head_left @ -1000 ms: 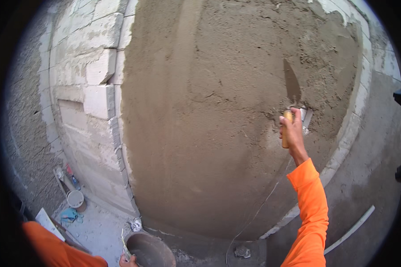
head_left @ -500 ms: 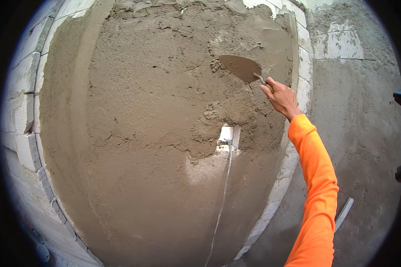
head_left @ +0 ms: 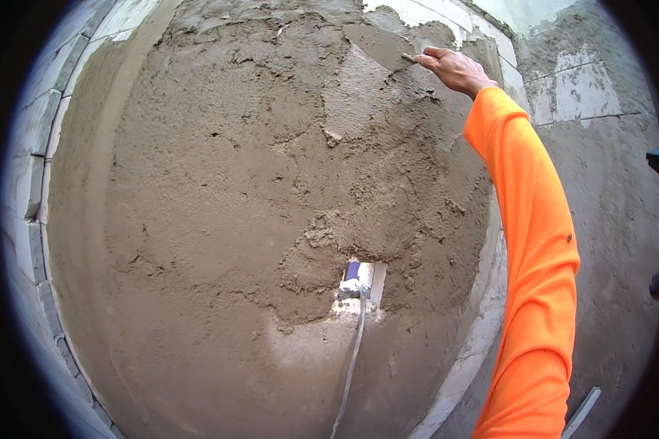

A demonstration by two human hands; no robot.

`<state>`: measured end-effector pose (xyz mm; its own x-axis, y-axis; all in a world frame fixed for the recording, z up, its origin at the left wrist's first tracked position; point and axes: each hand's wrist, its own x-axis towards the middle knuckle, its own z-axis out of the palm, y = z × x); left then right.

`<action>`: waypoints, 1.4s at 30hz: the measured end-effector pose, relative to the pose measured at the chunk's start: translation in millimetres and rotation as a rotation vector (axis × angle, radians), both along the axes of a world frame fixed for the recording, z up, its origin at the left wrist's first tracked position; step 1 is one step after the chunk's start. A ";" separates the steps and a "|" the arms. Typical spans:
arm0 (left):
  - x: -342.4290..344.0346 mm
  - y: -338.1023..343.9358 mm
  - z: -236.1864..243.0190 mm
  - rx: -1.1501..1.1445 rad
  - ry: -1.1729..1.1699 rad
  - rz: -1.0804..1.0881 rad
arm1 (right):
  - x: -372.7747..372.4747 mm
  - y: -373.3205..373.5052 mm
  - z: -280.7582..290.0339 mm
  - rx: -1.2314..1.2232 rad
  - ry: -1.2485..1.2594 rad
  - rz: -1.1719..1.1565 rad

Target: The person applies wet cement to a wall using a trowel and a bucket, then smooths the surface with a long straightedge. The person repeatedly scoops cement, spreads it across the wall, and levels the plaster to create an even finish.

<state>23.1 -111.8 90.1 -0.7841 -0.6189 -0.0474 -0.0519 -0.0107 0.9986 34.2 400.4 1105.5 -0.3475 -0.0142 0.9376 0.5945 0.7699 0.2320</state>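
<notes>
High up on the wall's wet, rough grey-brown plaster (head_left: 220,183), my right hand (head_left: 454,67) is closed on the handle of a trowel (head_left: 377,45). Its mortar-coated blade lies against the plaster near the ragged upper edge, where pale blocks show. Lower in the middle is a small rectangular recess (head_left: 375,282) with white sides and something blue inside. A thin grey cable (head_left: 356,351) runs down from it. The orange sleeve of my right arm crosses the right side of the wall. My left hand is out of view.
Stepped pale blocks (head_left: 40,183) edge the plaster on the left. On the right stands a greyer rendered wall (head_left: 604,183), with bare blocks near its top and a pale straight strip (head_left: 584,410) low down. A dark object (head_left: 657,219) sits at the far right rim.
My right hand and the trowel have risen toward the top of the wall. The view has tilted upward, losing the floor, bucket and my left hand, and the upper plaster shows fresh lumps and smears.
</notes>
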 end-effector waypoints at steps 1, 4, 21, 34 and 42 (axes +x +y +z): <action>1.6 1.9 -1.8 0.004 -0.004 0.000 | -1.0 2.8 8.7 0.134 0.041 0.021; 5.6 3.4 -7.7 0.011 -0.007 -0.005 | 1.0 10.1 22.7 -0.225 -0.021 0.179; 10.8 -59.1 34.8 -0.122 -0.230 -0.084 | 29.1 -14.9 -152.0 -0.807 -0.231 0.486; 34.6 -114.4 39.7 -0.152 -0.053 -0.300 | 24.3 -54.4 -333.7 -0.472 -0.406 0.330; 44.5 -123.9 33.0 -0.375 -0.106 -0.252 | 27.0 -58.7 -387.2 0.076 -0.249 0.042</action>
<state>67.6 -235.7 123.2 -0.9150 -0.3997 0.0550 -0.1090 0.3760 0.9202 61.2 341.7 718.3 -0.5654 -0.1003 0.8187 0.4796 0.7676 0.4252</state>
